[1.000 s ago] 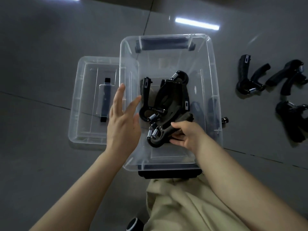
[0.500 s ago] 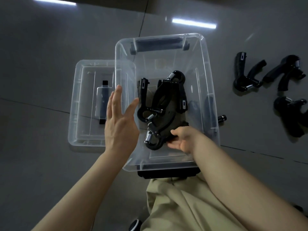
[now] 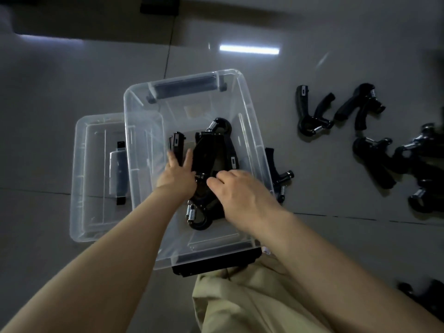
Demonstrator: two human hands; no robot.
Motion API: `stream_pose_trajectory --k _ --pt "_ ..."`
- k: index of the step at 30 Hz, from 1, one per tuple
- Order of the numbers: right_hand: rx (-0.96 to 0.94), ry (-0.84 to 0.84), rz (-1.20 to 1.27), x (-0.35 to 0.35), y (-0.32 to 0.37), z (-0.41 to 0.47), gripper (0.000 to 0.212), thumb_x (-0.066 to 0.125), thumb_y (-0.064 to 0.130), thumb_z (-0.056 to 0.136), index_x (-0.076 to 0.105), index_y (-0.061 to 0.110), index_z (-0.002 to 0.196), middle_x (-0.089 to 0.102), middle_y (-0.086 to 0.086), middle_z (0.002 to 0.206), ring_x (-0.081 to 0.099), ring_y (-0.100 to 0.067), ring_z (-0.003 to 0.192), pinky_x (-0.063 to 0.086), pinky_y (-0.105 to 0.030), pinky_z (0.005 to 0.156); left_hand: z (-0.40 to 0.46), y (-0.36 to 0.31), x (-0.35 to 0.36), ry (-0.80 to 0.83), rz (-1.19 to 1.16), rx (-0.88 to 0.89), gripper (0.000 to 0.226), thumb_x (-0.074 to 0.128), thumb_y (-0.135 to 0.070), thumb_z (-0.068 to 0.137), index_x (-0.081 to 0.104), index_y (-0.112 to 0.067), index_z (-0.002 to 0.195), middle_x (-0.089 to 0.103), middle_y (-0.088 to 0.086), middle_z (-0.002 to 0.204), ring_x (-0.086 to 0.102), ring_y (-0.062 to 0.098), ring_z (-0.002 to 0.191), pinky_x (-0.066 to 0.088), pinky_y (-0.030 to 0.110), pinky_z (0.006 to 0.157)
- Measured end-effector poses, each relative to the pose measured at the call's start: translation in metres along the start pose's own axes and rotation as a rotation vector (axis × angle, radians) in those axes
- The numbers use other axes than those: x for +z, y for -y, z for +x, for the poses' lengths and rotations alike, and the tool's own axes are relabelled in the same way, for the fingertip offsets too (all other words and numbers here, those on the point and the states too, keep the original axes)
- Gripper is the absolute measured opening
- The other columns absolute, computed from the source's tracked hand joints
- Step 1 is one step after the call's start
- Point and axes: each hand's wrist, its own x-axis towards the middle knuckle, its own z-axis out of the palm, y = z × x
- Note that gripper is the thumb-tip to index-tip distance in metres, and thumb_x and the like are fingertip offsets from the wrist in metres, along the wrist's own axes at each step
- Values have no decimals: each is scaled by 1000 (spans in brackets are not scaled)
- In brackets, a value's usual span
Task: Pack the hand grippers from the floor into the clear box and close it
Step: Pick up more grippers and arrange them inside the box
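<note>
The clear box (image 3: 249,109) stands open on the floor in front of me, with a pile of black hand grippers (image 3: 216,145) inside. My left hand (image 3: 176,179) reaches into the box, thumb and fingers on either side of the upright handle of one hand gripper (image 3: 177,144). Over the near part of the pile, my right hand (image 3: 242,195) has its fingers curled down onto a gripper. A spring end (image 3: 192,213) of the pile shows below my hands. More hand grippers (image 3: 310,116) (image 3: 360,104) (image 3: 374,159) lie on the floor to the right.
The clear lid (image 3: 96,179) lies flat on the floor, partly under the box's left side. One gripper (image 3: 282,177) lies close against the box's right wall. My knee in beige cloth (image 3: 240,299) is just below the box. Grey tiled floor surrounds everything.
My left hand moved from the box's left wall into the box and onto a gripper handle. My right hand shifted up over the pile. The view pulled back, showing more grippers at right.
</note>
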Motion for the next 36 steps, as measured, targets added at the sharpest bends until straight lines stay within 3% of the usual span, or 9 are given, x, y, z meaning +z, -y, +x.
stream_pose_trajectory --k 3,7,9,13,17,19,29,33,36 --pt "-67 -244 -219 -2 -24 -15 42 28 4 84 64 8 105 65 -12 106 57 -30 107 25 -50 110 -6 -7 4 -47 170 -88 52 28 -35 100 21 -12 146 13 23 151 37 36 128 42 41 94" --pt "-5 -374 -227 18 -46 -34 16 68 9 75 68 8 91 65 -14 113 53 -29 121 30 -58 105 -4 -14 -10 -130 222 -59 52 24 -39 101 61 -4 111 56 17 117 54 32 107 43 36 76" --pt "-10 -388 -221 24 -45 -39 10 64 10 78 68 9 87 65 -14 115 47 -29 128 29 -58 107 0 -16 -13 -192 147 -56 51 29 -41 99 63 -3 101 61 15 106 58 32 99 41 34 70" --pt "42 -416 -236 28 -32 -26 38 29 6 82 67 6 85 68 -17 100 53 -33 121 24 -51 113 17 -11 -13 -420 2 26 46 44 -39 95 49 -5 124 44 18 129 43 34 118 39 41 94" --pt "59 -375 -248 25 -34 -3 34 37 8 78 67 5 92 66 -17 104 56 -34 114 11 -56 114 33 0 -3 -458 6 147 41 41 -39 96 50 -12 127 8 11 155 1 29 143 14 44 114" --pt "80 -354 -233 25 -37 4 32 39 7 78 68 5 90 67 -15 102 58 -32 111 10 -58 114 37 -3 1 -357 -54 99 45 36 -39 98 47 -10 130 -1 8 157 -8 26 144 17 44 114" --pt "69 -367 -215 28 -42 5 21 51 6 77 68 8 89 66 -10 102 58 -27 108 9 -54 114 43 -15 -14 -150 -26 -4 46 36 -35 99 35 -15 140 -10 12 155 -14 28 143 22 43 112" --pt "13 -558 23 30 -45 3 26 52 14 84 63 7 107 57 -14 123 44 -28 126 23 -51 113 34 -8 -24 -124 -71 11 47 42 -39 96 42 -18 137 -8 6 156 -10 23 144 28 43 108" --pt "64 -770 299 26 -53 -11 33 47 21 92 56 5 120 52 -15 130 42 -26 126 34 -37 107 9 -20 -28 -327 -291 46 41 44 -32 96 48 -11 131 3 8 156 16 28 141 30 39 105"
